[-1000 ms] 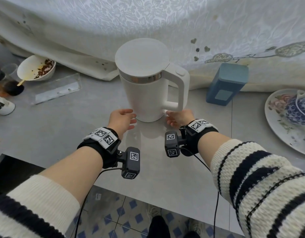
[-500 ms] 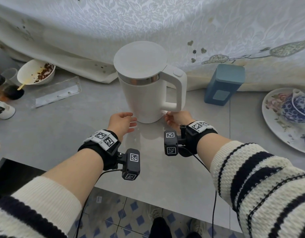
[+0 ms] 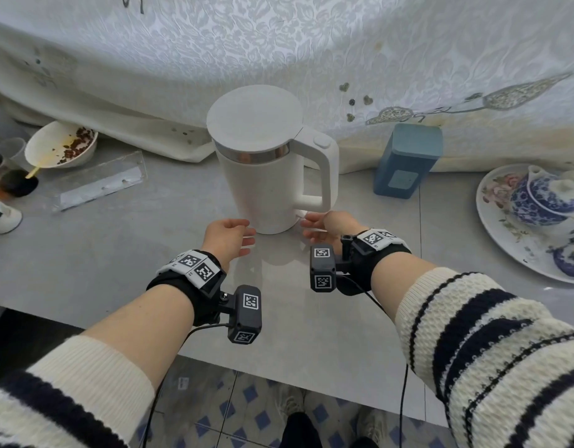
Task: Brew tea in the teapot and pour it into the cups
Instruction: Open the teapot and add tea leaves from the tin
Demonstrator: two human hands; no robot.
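A white electric kettle [image 3: 263, 185] with its lid down stands upright in the middle of the grey counter, handle to the right. My left hand [image 3: 226, 236] is beside its base on the left, fingers relaxed and holding nothing. My right hand [image 3: 327, 223] sits under the handle at the base's right side, fingers loosely extended near the base. A blue-and-white teapot [image 3: 544, 197] rests on a floral plate [image 3: 502, 240] at the far right, with a blue-and-white cup [image 3: 570, 260] near the plate's front edge.
A blue tin [image 3: 407, 160] stands right of the kettle. At the left are a dirty white bowl [image 3: 61, 145], a clear plastic strip [image 3: 100, 182], a dark cup [image 3: 19, 182] and a white cup [image 3: 1, 216]. A white cloth hangs behind. The counter's front edge runs below my wrists.
Both hands stay at the kettle's base; the right hand has shifted slightly under the handle. The view has tilted a little, otherwise nothing moved.
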